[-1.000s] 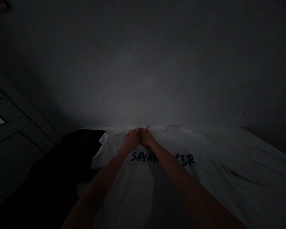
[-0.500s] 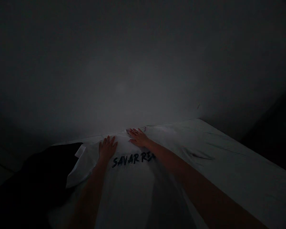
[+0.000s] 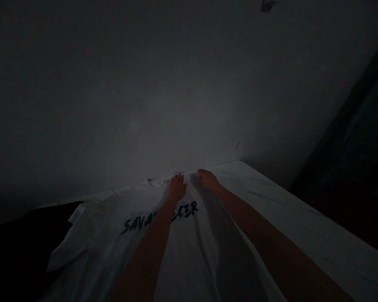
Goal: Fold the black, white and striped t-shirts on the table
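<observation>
A white T-shirt (image 3: 185, 243) with dark brush-style lettering lies spread on a pale marble-patterned table (image 3: 271, 209). Its collar is at the far edge, by the wall. My left hand (image 3: 177, 187) rests on the cloth just right of the collar, its fingers stretched out flat, and the forearm covers part of the lettering. Farther right, my right hand (image 3: 208, 180) has its fingers bent over the shirt's shoulder edge and appears to pinch the cloth. Folds run down the shirt's right side under the right arm's shadow.
Black cloth (image 3: 25, 243) lies at the left, partly beneath the shirt's sleeve. A plain wall (image 3: 164, 92) rises directly behind the table. The table's right edge drops off toward a dark area. The room is very dim.
My left hand has moved right, from left of the collar to its right side. My right hand has shifted right and its spread fingers have curled at the shirt's shoulder. The view has turned slightly.
</observation>
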Available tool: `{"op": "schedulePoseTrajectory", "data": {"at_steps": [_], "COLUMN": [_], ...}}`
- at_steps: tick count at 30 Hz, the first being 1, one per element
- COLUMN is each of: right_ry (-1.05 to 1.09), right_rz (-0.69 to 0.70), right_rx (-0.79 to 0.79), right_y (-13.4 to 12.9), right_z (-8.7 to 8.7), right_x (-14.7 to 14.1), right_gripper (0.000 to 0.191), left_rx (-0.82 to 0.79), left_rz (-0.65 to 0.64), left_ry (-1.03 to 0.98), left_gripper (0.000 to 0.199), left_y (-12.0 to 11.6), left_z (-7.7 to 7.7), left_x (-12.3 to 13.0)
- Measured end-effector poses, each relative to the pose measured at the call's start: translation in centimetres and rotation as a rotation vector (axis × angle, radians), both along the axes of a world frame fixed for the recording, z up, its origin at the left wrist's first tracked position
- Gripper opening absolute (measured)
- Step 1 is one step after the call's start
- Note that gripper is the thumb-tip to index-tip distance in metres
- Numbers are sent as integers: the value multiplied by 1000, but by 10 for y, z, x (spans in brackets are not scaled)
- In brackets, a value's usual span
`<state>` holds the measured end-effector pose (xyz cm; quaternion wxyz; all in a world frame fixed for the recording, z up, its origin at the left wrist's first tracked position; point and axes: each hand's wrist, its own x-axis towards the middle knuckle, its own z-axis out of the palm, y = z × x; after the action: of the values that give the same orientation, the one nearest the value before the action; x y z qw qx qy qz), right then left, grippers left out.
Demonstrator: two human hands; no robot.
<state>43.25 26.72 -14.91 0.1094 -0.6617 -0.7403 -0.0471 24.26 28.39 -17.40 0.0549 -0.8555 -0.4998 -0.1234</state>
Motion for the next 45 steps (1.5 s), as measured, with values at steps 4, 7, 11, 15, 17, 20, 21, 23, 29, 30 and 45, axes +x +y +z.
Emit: {"op": "schedulePoseTrajectory", "data": {"at_steps": [4, 7, 11, 15, 17, 20, 21, 23, 29, 30, 45], "right_ry": [10, 28, 31, 17, 13, 8, 6, 6, 48, 52, -27], "right_rz": [180, 190, 120, 11, -104, -289, -334, -395, -399, -401, -56], "right_rx": [-31, -66, -104, -112, -94, -60, -56, -66, -126, -125, -163], "right_y": [13, 17, 13, 3, -5, -21, -26, -33, -40, -40, -43], "right_z": [-17, -32, -43, -42, -38, -30, -28, -23, -14, -13, -37], "right_x": [-40, -44, -11, 38, 65, 108, 121, 144, 179, 180, 48], "right_gripper": [48, 49, 53, 53, 52, 50, 49, 46, 26, 24, 57], "left_rx": [-16, -19, -7, -9, -20, -42, -48, -59, -95, -99, -81], "left_rz": [17, 78, 129, 135, 130, 132, 134, 136, 146, 151, 150], "left_ry": [-24, -34, -38, -35, -46, -54, -55, -60, -41, -35, -38], "left_gripper": [53, 54, 60, 59, 58, 59, 59, 60, 61, 62, 62], "left_y": [4, 6, 7, 4, 3, 2, 3, 3, 1, 1, 2], "left_z": [-14, -20, -23, -21, -19, -17, -17, -16, -13, -12, -14], "left_x": [24, 20, 18, 21, 21, 22, 22, 23, 23, 23, 22]}}
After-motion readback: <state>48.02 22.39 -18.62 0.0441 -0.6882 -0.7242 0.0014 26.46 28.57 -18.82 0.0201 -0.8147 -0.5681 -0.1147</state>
